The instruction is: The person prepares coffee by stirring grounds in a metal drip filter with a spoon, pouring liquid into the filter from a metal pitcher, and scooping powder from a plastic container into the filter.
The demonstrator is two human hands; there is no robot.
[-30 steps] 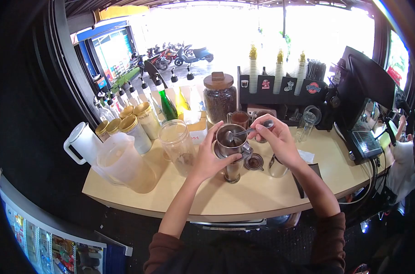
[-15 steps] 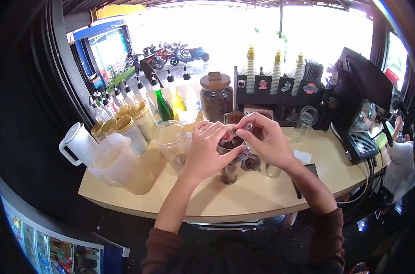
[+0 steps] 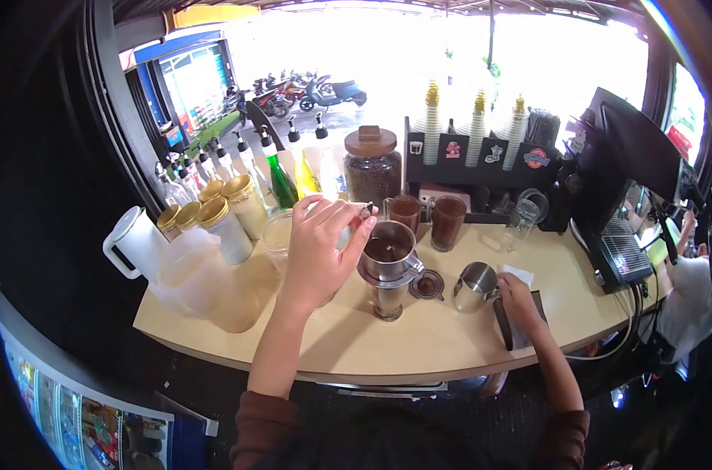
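Note:
My left hand (image 3: 322,249) is raised left of the metal dripper, pinching the end of the spoon (image 3: 367,211), most of which is hidden by the fingers. The metal dripper (image 3: 389,251) holds something dark and rests on top of a glass (image 3: 388,301). Further right, my right hand (image 3: 517,299) is closed on the handle of a steel pitcher (image 3: 475,287) standing on the counter. Between dripper and pitcher lies a small round metal lid (image 3: 427,284).
Two brown-filled glass mugs (image 3: 448,223) stand behind the dripper, near a bean jar (image 3: 373,168). Plastic pitcher (image 3: 202,278), gold-lidded jars (image 3: 224,229) and pump bottles line the left. Cup rack (image 3: 481,153) and espresso machine (image 3: 622,247) are at right; another person's sleeve (image 3: 689,294) shows beyond.
My right hand has left the spoon and moved right to the steel pitcher's handle. My left hand has moved off the dripper to its left, now with the spoon.

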